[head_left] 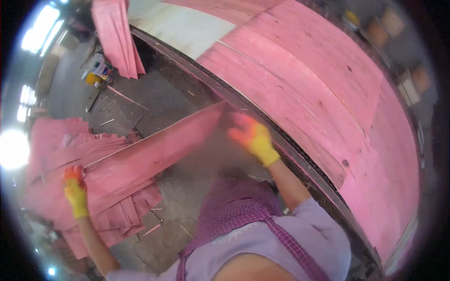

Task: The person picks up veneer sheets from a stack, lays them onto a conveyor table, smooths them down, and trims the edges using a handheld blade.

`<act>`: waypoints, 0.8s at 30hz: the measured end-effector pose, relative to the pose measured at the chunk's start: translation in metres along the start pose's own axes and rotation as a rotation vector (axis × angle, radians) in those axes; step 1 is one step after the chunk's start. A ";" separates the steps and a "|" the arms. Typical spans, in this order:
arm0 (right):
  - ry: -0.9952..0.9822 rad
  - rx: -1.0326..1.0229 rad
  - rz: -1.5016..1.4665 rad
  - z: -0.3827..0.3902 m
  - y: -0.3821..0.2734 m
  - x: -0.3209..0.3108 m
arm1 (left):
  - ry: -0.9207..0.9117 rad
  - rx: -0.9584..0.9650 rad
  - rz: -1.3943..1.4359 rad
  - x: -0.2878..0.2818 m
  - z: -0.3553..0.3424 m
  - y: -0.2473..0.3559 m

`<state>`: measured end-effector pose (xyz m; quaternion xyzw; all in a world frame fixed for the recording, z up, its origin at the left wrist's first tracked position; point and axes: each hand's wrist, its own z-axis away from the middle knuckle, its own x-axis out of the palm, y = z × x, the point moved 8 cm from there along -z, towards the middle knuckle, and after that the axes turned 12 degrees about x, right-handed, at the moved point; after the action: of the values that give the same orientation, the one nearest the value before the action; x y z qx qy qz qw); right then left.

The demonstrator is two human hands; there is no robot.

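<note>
My left hand (75, 191), in a yellow and orange glove, is closed on a long pink thin wood sheet (168, 147) at its left end. That sheet slants up to the right over a loose pile of similar pink sheets (56, 140). My right hand (253, 138), gloved alike and blurred, is apart from the sheet's far end, its fingers spread and holding nothing, beside the long edge (300, 154) of a worktop covered with pink sheets (337, 93) and a pale sheet (183, 30).
More pink strips (112, 37) hang over the worktop's far end. Small bottles or containers (96, 75) and thin scraps (124, 98) lie on the grey concrete floor (159, 89). Boards (408, 93) stand beyond the worktop at the right; bright windows are at the left.
</note>
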<state>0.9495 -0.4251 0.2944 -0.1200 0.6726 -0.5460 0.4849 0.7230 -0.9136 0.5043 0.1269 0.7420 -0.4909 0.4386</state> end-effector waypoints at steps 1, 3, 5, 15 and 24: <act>-0.088 -0.260 -0.014 -0.015 -0.052 0.037 | 0.025 0.056 0.057 -0.003 -0.017 0.012; -0.073 -0.728 0.050 -0.026 -0.170 0.092 | 0.044 0.092 0.092 -0.017 -0.055 0.015; -0.178 -1.017 0.190 -0.038 -0.248 0.145 | 0.071 0.134 0.129 -0.030 -0.087 0.012; -0.438 -0.403 -0.651 -0.199 -0.308 0.253 | 0.517 0.282 0.012 -0.075 -0.287 -0.051; 0.057 -0.408 -1.545 -0.445 -0.320 0.119 | 0.549 0.386 0.429 0.064 -0.433 -0.071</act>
<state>0.4238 -0.3525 0.4748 -0.6245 0.4980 -0.5964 -0.0797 0.4139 -0.6000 0.5558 0.4856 0.6825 -0.4664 0.2844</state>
